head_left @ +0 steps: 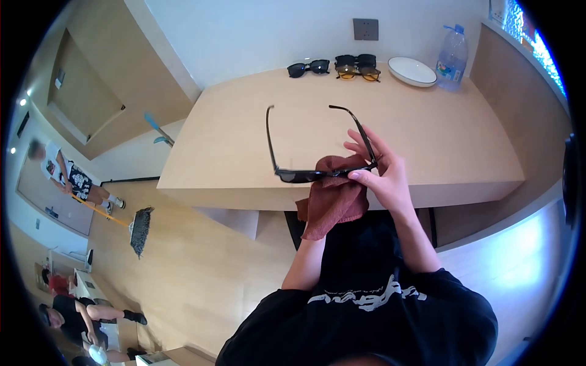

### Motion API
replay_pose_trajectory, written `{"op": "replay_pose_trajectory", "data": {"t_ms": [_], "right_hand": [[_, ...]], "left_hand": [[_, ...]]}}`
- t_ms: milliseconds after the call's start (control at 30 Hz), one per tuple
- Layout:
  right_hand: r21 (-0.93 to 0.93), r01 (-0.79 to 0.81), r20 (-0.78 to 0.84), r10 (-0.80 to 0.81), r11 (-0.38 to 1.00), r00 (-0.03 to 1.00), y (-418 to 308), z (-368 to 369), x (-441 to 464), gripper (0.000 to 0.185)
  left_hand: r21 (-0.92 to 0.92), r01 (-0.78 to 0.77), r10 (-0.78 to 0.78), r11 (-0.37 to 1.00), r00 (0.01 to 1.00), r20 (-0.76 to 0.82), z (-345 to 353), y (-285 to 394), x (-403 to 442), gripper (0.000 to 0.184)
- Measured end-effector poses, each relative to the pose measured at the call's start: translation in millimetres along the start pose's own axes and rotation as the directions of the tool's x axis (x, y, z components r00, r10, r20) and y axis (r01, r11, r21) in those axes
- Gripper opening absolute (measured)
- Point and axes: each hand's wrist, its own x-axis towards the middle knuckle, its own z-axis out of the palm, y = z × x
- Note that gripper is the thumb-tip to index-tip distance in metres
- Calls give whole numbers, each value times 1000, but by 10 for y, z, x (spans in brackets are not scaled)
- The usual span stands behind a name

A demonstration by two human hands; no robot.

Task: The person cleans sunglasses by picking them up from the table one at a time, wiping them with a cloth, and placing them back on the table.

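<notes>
A pair of black sunglasses is held above the table's front edge, arms unfolded and pointing away from me. My right hand pinches the frame near its right hinge, thumb in front and other fingers spread behind the arm. A reddish-brown cloth covers my left hand, whose wrist shows below it. The cloth is bunched around the right lens and bridge, and its lower end hangs down. My left fingers are hidden under the cloth. The left lens sticks out of the cloth.
On the wooden table, dark sunglasses, stacked glasses with yellow lenses, a white plate and a plastic bottle stand along the wall. At left, one person holds a mop; another person sits.
</notes>
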Motion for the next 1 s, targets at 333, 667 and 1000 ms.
{"op": "replay_pose_trajectory", "data": {"t_ms": [333, 667, 1000], "right_hand": [[44, 125, -152, -117, 991, 981, -210, -310, 57, 43], [184, -70, -30, 77, 980, 997, 26, -430, 78, 42], [191, -126, -5, 130, 973, 992, 94, -515, 209, 27]], "left_hand": [[779, -114, 483, 617, 836, -261, 621, 103, 18, 44], [867, -148, 631, 476, 744, -220, 522, 4, 186, 54], [966, 52, 570, 254, 798, -193, 406, 59, 357, 65]]}}
